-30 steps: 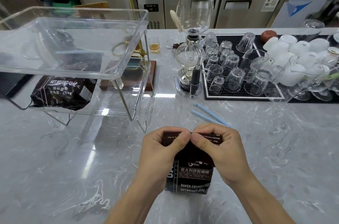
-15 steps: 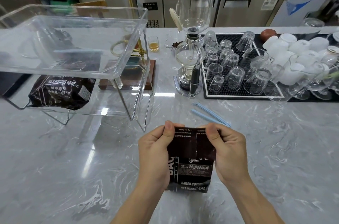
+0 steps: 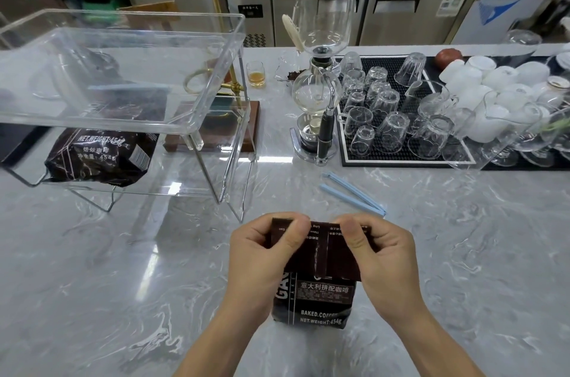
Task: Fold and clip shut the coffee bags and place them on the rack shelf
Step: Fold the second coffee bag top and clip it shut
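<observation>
A dark brown coffee bag (image 3: 320, 299) stands on the marble counter right in front of me. Its top flap is folded down toward me. My left hand (image 3: 262, 256) pinches the flap's left end and my right hand (image 3: 385, 259) pinches its right end. A light blue bag clip (image 3: 354, 194) lies open on the counter just beyond the bag. At the left stands a clear acrylic rack (image 3: 212, 68) with two levels. On its lower shelf lies a second coffee bag (image 3: 98, 157) with a blue clip (image 3: 129, 88) across its top.
A glass siphon coffee maker (image 3: 320, 74) stands behind the clip. To the right, a black mat (image 3: 348, 157) holds several upturned glasses, with white cups (image 3: 481, 80) beyond. A small glass of amber liquid (image 3: 256, 74) and a wooden base (image 3: 246, 129) sit behind the rack.
The flap has been folded further down over the bag's front, and both hands have slid apart from the middle toward the flap's ends.
</observation>
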